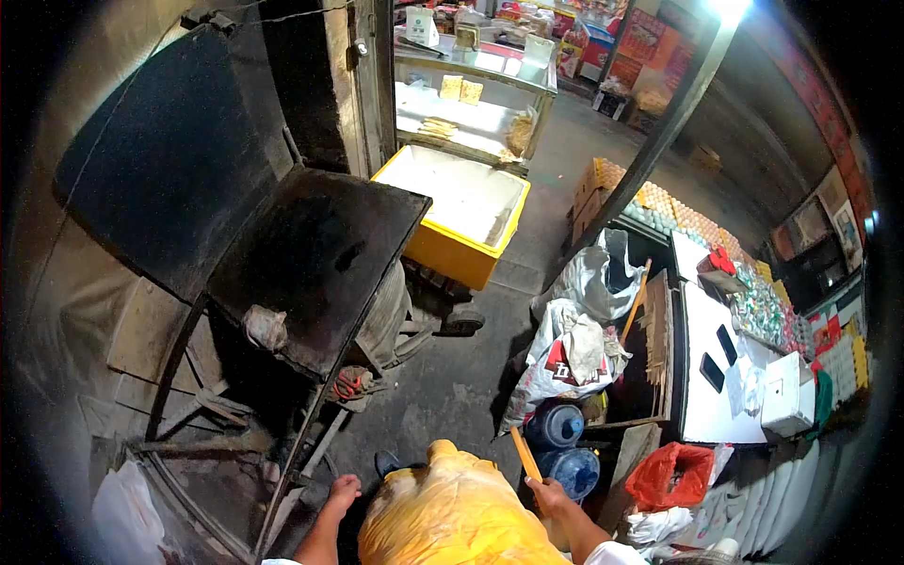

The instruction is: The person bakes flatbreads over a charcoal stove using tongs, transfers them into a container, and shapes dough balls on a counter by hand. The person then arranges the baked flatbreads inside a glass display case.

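Observation:
Pinched in my right hand (pixel 546 495) is a flat wooden stick (pixel 524 456), pointing up and away from me. My left hand (pixel 346 490) hangs with its fingers curled in, and I see nothing in it. Between the two hands bulges a yellow apron (pixel 452 513) over my front. Just beyond the stick lie large blue water bottles (pixel 557 426). The black metal stand (pixel 315 254) is nearest to my left hand, with a pale crumpled cloth (pixel 266 327) at its edge.
A yellow crate (pixel 452 247) with a white inside stands ahead, before a lit glass display case (pixel 471 122). White sacks (pixel 565 363) lean at the right beside a white-topped table (pixel 702 377) with two phones. A red plastic bag (pixel 670 476) sits at lower right. Stacked egg trays (pixel 697 221) stand behind.

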The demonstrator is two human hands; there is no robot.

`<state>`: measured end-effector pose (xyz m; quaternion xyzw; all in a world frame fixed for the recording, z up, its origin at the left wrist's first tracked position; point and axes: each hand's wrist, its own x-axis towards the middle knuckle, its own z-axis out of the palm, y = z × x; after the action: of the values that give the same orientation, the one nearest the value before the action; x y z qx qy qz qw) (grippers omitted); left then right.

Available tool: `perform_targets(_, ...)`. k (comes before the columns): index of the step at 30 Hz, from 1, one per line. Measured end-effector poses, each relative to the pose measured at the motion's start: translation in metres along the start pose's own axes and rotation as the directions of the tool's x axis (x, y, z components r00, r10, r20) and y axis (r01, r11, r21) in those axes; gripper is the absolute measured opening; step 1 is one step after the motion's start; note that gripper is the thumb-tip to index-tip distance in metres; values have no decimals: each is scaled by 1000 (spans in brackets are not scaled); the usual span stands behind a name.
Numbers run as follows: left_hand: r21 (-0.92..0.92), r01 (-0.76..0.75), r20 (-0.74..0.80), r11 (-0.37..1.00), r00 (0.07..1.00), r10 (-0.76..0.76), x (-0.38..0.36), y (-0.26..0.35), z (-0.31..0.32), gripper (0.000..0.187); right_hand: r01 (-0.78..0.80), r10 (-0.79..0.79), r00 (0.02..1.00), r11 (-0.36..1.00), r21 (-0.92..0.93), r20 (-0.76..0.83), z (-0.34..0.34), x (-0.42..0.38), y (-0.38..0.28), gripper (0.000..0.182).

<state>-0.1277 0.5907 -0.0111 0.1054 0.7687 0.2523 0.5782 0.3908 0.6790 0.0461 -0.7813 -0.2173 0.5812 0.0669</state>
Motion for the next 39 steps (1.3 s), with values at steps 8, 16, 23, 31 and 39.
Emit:
perform_targets(8,-7,-37,-2,999,999,37,2,-1,3,33,-46,47,999,996,-79,12,0,-4,-16,61)
perform_targets(16,-33,-58,36,998,998,59,18,-13,-1,34,-23,25,1000,992,-124,13,0,19,7,56)
perform_targets(23,-39,-28,34,999,999,29,15,-1,2,33,-14,14,1000,993,-120,-3,3,4,-1,57)
perform_targets(31,14,-35,45,999,998,34,16,5,0,34,-26,27,1000,995,-99,8,7,-16,-12,58)
perform_targets(39,56,-43,11,998,999,42,9,4,1,33,19,-32,997,983,-182,-69,11,-11,-3,66)
